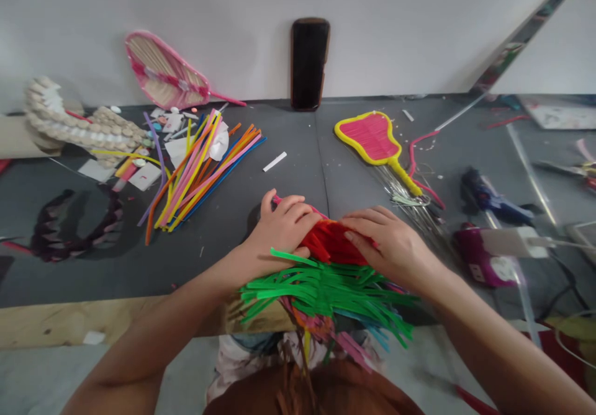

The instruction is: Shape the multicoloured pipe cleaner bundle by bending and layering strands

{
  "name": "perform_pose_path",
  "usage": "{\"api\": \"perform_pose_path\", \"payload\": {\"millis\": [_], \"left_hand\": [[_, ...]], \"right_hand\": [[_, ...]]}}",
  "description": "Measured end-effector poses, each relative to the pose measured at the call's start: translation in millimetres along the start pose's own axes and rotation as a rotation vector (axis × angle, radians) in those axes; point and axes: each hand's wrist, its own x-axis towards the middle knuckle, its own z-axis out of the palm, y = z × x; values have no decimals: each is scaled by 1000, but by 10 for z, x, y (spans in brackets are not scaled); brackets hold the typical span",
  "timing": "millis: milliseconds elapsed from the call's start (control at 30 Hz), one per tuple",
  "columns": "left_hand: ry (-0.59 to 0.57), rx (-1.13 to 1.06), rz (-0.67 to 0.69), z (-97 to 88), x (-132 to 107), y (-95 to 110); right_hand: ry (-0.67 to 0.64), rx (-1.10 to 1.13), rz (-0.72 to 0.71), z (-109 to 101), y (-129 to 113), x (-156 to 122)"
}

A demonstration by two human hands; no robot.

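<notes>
In the head view I see the red strips (336, 242) right between the two hands, by the near edge of the dark surface (288, 134). The bunch lies sideways, longer from left to right than from near to far. The left hand (285, 229) bends over its left end, and the right hand (388, 241) pinches its right end. So each grip is clamped on the red strips, and one hand is about as close as the other. Some fingertips are hidden, so I can't tell how hard they squeeze.

The green strips (321, 285) stick out just on the near side of the red ones, to the left and right. I think they could get in the way most.

To the left is a pile of bright sticks (195, 179). A little white piece (274, 161) lies past the hands. On the far side, a phone (308, 61) stands against the wall (395, 30), and a pink fan (156, 71) leans to its left. A yellow-edged fan (372, 136) lies to the right, with thin wires (391, 182) by its handle. Farther right is a purple plug box (479, 257).
</notes>
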Motion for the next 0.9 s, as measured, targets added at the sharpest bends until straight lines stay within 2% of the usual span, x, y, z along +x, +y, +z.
{"api": "perform_pose_path", "payload": {"millis": [167, 300, 433, 567, 667, 733, 900], "left_hand": [[94, -5, 3, 99, 24, -6], [108, -14, -55, 22, -51, -57], [-30, -99, -164, -193, -144, -116], [-194, -309, -272, -346, -128, -160], [-190, -299, -383, -342, -18, -144], [-225, -254, -408, -308, 75, -125], [-279, -251, -411, -289, 221, -109]], "right_hand": [[-17, 33, 16, 3, -34, 4], [-21, 8, -8, -24, -22, 36], [-86, -37, -27, -32, -4, 123], [-251, -86, 12, -7, -59, 286], [-351, -195, 57, 22, -149, 404], [-380, -289, 74, 45, -207, 454], [-311, -397, 74, 87, -268, 434]]}}
